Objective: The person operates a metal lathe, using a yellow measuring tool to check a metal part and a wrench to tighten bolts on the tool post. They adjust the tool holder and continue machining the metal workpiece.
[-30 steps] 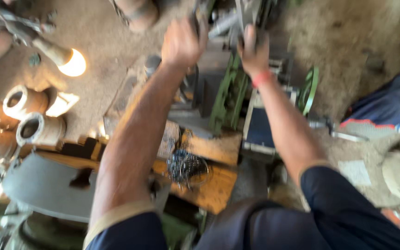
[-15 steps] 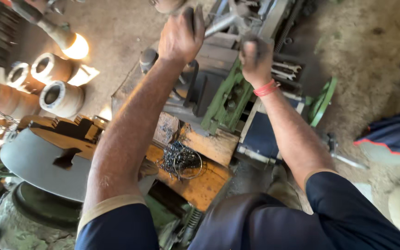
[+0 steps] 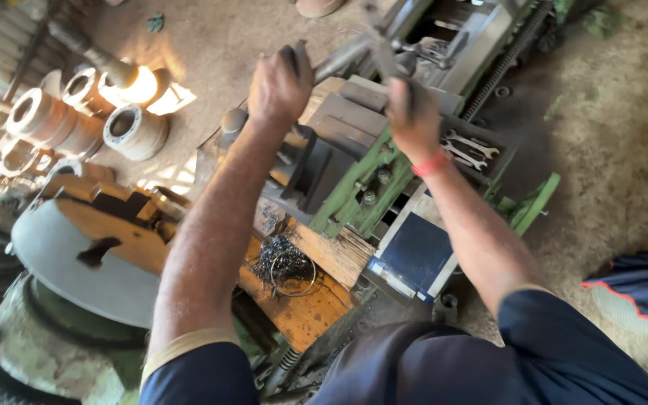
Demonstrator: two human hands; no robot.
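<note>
Dirt floor (image 3: 609,150); both hands (image 3: 280,82) grip lathe (image 3: 361,180) handles

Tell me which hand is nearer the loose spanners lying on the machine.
Right. The right hand grips a handle just left of the grey metal spanners; the left hand is farther left, across the machine.

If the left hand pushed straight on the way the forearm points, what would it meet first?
Probably the grey metal lever it seems to grip already; the left hand points up-frame toward the bare dirt floor beyond the green-and-grey lathe. Depth is unclear.
</note>
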